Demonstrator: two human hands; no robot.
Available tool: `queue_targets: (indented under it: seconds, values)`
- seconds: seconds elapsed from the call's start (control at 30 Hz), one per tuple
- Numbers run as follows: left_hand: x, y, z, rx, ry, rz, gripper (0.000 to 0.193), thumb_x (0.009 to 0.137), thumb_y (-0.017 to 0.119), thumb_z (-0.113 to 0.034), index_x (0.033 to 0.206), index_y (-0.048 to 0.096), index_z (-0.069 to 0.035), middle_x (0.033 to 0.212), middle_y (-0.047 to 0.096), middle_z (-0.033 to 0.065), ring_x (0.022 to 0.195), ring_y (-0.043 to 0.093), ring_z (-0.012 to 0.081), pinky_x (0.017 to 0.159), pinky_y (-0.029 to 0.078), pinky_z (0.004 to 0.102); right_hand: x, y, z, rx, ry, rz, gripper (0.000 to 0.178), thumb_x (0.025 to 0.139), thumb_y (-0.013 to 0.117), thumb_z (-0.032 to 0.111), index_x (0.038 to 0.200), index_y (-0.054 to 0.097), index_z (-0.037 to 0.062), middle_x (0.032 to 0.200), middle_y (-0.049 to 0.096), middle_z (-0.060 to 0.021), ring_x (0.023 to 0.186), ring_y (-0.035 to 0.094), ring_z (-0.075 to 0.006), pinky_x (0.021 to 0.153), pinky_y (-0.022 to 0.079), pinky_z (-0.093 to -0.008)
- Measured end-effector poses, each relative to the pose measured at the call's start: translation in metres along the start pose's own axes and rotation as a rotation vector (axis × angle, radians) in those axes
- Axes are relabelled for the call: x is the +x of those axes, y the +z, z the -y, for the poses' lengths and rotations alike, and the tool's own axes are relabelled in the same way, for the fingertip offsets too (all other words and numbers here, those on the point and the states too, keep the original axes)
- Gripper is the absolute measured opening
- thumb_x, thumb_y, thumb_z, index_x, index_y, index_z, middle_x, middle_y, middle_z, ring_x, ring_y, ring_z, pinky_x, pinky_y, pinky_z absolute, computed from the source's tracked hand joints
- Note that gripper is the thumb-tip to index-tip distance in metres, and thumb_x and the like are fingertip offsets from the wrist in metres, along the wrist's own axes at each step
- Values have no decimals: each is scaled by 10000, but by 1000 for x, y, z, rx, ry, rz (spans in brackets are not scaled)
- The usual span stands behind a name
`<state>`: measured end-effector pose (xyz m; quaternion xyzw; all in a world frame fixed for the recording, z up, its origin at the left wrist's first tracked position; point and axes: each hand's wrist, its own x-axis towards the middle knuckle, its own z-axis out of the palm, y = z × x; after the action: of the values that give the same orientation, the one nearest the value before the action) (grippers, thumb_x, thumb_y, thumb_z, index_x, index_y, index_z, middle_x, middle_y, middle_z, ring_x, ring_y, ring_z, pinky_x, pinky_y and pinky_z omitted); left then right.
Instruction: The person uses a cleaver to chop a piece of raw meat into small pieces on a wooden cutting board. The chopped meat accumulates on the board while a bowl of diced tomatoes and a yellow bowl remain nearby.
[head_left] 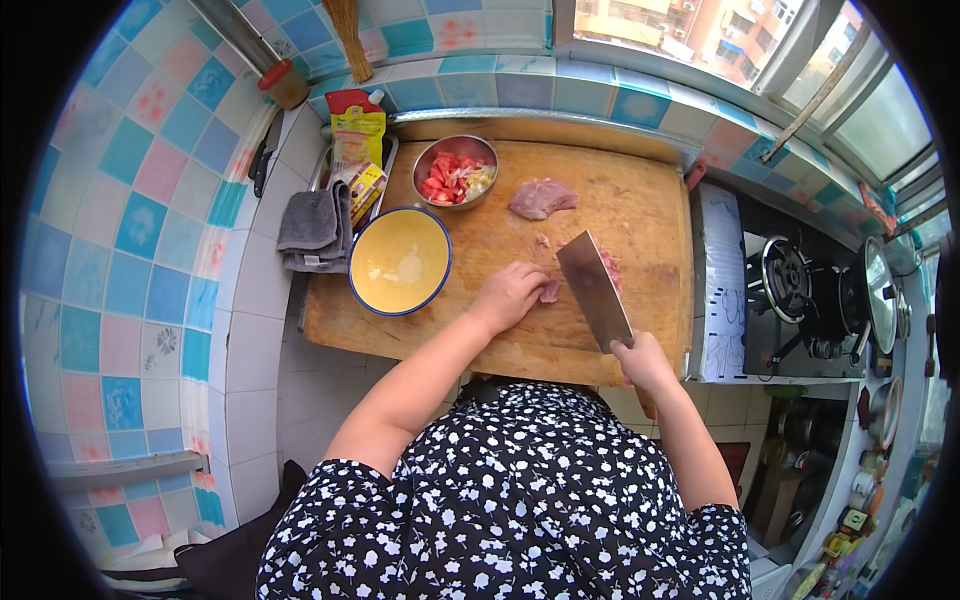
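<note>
My right hand (643, 361) is closed round the handle of a cleaver (596, 292), whose broad blade stands tilted over the wooden cutting board (470, 335). Just left of the blade, my left hand (512, 296) presses with bent fingers on a small piece of raw meat (549, 291). Cut meat bits (611, 268) lie behind and right of the blade, partly hidden by it. Farther back on the board rests a larger slab of raw meat (543, 198).
A metal bowl (487, 190) of chopped tomato and pale slices stands at the back left. Near it are a yellow bowl with a blue rim (400, 262), a grey cloth (312, 222) and a yellow pouch (357, 135). A gas stove (800, 345) is at the right.
</note>
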<state>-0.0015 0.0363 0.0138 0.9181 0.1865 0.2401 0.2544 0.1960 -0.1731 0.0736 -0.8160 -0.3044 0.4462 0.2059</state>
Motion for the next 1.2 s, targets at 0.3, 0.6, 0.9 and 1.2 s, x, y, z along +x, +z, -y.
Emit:
queue_targets:
  seconds: [0.3, 0.6, 0.9, 1.2]
  values:
    - [-8, -8, -15, 143, 122, -87, 179, 860, 687, -102, 1038, 696, -84, 1117, 654, 80, 1055, 616, 293, 880, 544, 390, -22, -1, 38, -388, -231, -173, 286, 950, 581, 283, 1000, 681, 20, 913, 712, -244, 904, 682, -433, 847, 522, -530]
    - [-12, 10, -5, 83, 84, -69, 181, 886, 663, -199, 1043, 723, -130, 1097, 677, 29, 1040, 627, 263, 840, 564, 365, -3, 2, 61, -547, -289, -113, 244, 951, 568, 248, 1005, 679, 37, 928, 717, -241, 912, 689, -420, 845, 536, -519]
    - [-12, 12, -5, 19, 27, -94, 122, 873, 703, -169, 979, 730, -116, 1053, 698, 49, 954, 650, 282, 790, 563, 379, 20, 8, 77, -593, -204, -7, 302, 946, 580, 238, 1140, 666, 23, 1011, 702, -280, 984, 679, -438, 878, 530, -525]
    - [-20, 22, -18, 154, 167, 35, 184, 864, 648, -160, 1034, 702, -119, 1105, 673, 37, 994, 636, 251, 780, 579, 348, 66, 42, 132, -557, -179, 39, 270, 885, 574, 150, 1085, 708, 29, 1105, 706, -245, 1084, 676, -395, 930, 538, -483]
